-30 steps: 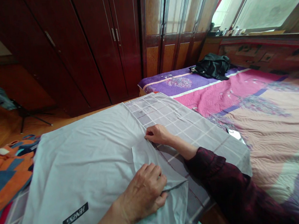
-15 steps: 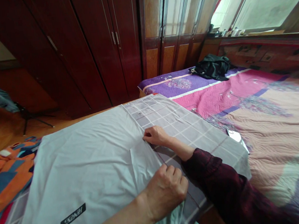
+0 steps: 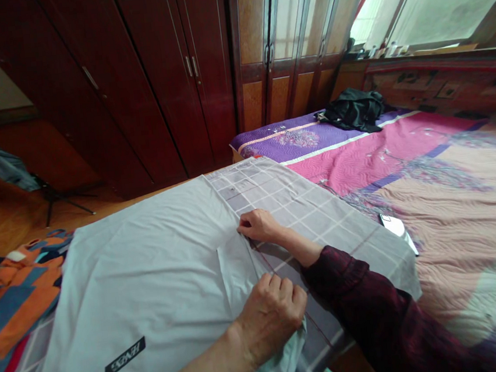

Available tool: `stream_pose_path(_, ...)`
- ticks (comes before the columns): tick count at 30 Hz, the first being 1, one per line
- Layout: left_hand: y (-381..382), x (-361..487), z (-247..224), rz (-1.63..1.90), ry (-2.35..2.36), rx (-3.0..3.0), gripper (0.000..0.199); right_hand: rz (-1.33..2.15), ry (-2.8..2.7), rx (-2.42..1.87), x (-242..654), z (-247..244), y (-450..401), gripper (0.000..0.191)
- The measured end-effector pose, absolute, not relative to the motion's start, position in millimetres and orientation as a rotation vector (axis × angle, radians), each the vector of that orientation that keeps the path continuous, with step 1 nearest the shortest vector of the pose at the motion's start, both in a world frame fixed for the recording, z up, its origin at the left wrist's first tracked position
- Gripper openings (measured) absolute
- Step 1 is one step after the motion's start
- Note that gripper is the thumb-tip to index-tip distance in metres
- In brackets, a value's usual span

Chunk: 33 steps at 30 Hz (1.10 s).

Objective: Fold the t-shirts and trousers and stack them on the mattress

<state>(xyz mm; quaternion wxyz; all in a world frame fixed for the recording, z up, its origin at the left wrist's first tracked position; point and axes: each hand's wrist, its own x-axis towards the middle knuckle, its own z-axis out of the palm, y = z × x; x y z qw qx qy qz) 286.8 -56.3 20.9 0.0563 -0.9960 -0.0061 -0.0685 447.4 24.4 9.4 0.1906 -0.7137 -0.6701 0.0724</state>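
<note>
A pale grey-green T-shirt [image 3: 151,277] lies spread over a table covered by a grey checked cloth [image 3: 320,202]. Its black printed label [image 3: 124,359] is near the lower left. My right hand [image 3: 259,226] pinches the shirt's edge around the middle of the table. Closer to me, my left hand [image 3: 272,309] is closed in a fist round a bunched part of the same shirt, which hangs below it at the table's near edge. Between the hands a strip of the fabric is folded over with a straight crease.
Orange and blue clothing [image 3: 25,289] lies at the left end of the table. On the right is a bed [image 3: 445,190] with a phone [image 3: 397,231] and a black garment [image 3: 352,110]. Dark red wardrobes [image 3: 145,73] stand behind; a tripod [image 3: 54,199] is at far left.
My left hand has shifted slightly left with the bunched fabric in its grip. The right hand keeps its pinch in the same place. The view has turned a little.
</note>
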Motion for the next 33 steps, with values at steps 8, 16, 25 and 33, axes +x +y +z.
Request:
stream_pose_path(8, -39, 257, 41, -0.292, -0.388, -3.295, 0.006, 0.200, -1.872, -2.012, 447, 11, 25, 0.017)
stream_pose_path(16, 21, 243, 23, -0.285, -1.182, -2.878, 0.019, 0.201, -1.864, -2.001, 448, 9, 25, 0.018)
stream_pose_path(25, 30, 239, 22, -0.371, -1.407, -2.957, 0.014, 0.219, -1.833, -1.955, 450, 10, 25, 0.017)
stream_pose_path(33, 40, 236, 27, -0.411, -1.614, -3.125, 0.010, 0.265, -1.779, -1.920, 452, 9, 28, 0.020)
